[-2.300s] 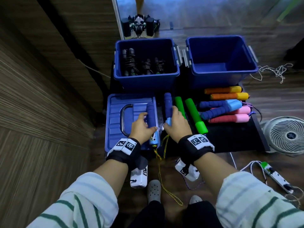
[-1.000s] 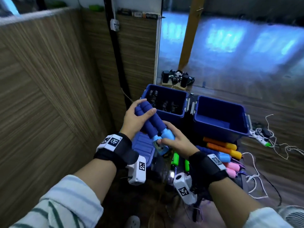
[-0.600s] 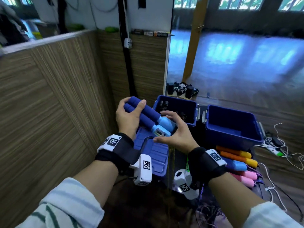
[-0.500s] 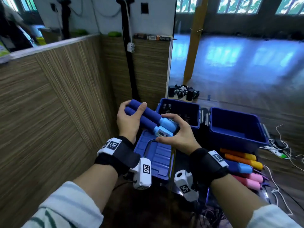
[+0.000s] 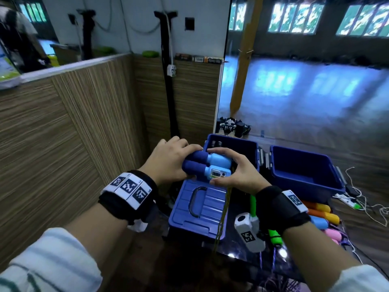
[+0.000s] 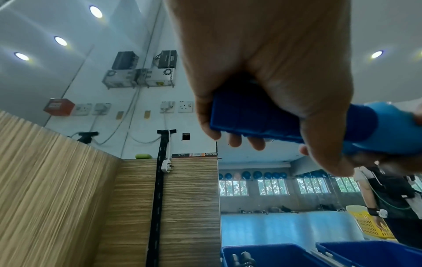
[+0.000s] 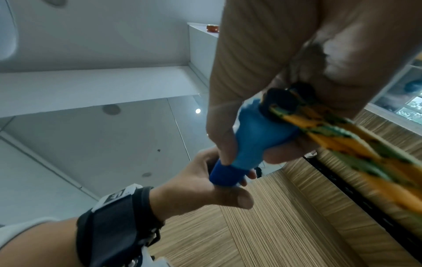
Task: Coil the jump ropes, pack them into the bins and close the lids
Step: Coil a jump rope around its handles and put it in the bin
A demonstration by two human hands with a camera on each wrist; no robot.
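The left hand (image 5: 168, 161) grips the paired blue foam jump-rope handles (image 5: 205, 167) above the closed blue plastic lid (image 5: 200, 209); the right hand (image 5: 235, 175) cups their pale ends. Their yellow braided rope (image 5: 222, 218) hangs uncoiled, so winding it probably comes next.

1. Jump-rope handles (image 5: 202, 165): dark blue grips, light blue ends.
2. Rope (image 7: 356, 142): yellow-orange with green flecks.
3. 2 bins (image 5: 303, 180) and lid (image 5: 197, 209): dark blue.
4. Spare handles (image 5: 322, 213): orange, yellow, light blue, pink, green.
5. Wristbands (image 5: 128, 192): black with black-and-white square markers.
6. Sleeves (image 5: 50, 262): white with green stripes.
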